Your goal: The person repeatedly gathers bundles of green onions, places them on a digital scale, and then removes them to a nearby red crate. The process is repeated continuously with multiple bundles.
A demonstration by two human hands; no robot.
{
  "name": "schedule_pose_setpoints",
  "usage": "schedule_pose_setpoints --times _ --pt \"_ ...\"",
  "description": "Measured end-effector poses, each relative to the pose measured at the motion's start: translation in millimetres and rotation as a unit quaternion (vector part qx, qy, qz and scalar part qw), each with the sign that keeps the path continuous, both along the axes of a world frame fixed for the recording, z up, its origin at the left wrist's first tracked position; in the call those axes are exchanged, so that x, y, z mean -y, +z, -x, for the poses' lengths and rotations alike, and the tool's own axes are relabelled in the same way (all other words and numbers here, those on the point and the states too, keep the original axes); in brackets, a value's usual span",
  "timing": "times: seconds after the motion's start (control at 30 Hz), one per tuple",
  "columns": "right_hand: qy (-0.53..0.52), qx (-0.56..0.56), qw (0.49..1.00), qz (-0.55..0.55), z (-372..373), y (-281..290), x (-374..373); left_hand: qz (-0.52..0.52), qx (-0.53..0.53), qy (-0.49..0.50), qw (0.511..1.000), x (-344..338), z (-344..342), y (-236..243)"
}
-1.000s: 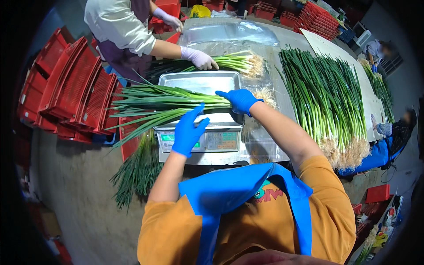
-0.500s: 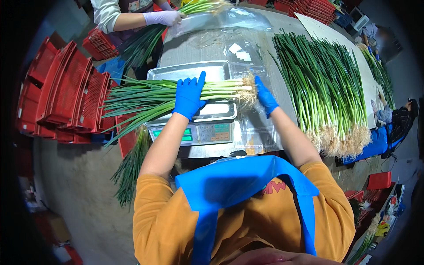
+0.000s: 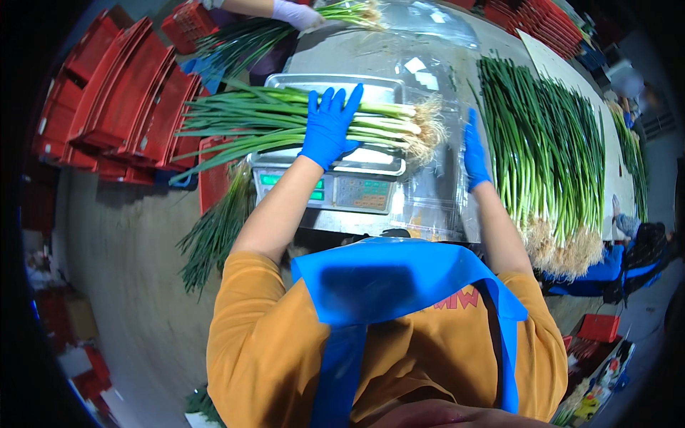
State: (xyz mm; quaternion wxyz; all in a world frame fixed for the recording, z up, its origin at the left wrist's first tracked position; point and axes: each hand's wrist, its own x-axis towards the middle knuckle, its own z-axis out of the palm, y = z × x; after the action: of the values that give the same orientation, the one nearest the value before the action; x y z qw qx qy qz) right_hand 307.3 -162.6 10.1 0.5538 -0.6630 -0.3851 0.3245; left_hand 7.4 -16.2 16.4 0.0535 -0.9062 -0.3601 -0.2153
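A bunch of spring onions lies across the metal tray of a digital scale, its green leaves reaching past the left side and its pale roots past the right. My left hand, in a blue glove, rests on top of the stalks with its fingers spread. My right hand, also blue-gloved, hovers edge-on to the right of the roots, fingers stretched and nothing visible in it. It touches neither the bunch nor the large pile of spring onions farther right.
Clear plastic bags and white labels lie on the table. Across it, a co-worker's gloved hand is on another bunch. Red crates are stacked at the left. More spring onions hang low beside the scale.
My right hand has moved right, away from the roots. My left hand stays on the bunch. The whole view has shifted slightly, and the co-worker's bunch is lower on the far table side.
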Motion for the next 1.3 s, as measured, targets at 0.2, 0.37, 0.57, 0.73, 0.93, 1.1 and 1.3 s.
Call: schedule_pose_setpoints --times 0.2,0.37,0.57,0.73,0.93,1.1,1.3 --pt "-0.201 0.442 0.873 0.040 -137 -78 118 0.018 0.034 0.056 0.998 33 26 -13" --pt "-0.249 0.605 0.720 0.232 -170 -72 185 0.038 0.083 0.034 0.995 73 20 -13" --pt "-0.155 0.667 0.616 0.391 -151 -67 181 0.063 0.134 -0.090 0.985 111 0 -18" --pt "-0.140 0.673 0.631 0.361 -160 -72 177 0.097 0.138 -0.130 0.977 123 2 -19" --pt "-0.211 0.562 0.723 0.341 -198 -93 187 0.052 0.167 -0.128 0.976 95 10 -16" --pt "-0.225 0.519 0.751 0.340 -198 -84 170 0.015 0.128 -0.076 0.989 40 29 -3" --pt "-0.232 0.293 0.865 0.335 -203 -74 173 0.014 0.095 -0.051 0.994 33 21 4"
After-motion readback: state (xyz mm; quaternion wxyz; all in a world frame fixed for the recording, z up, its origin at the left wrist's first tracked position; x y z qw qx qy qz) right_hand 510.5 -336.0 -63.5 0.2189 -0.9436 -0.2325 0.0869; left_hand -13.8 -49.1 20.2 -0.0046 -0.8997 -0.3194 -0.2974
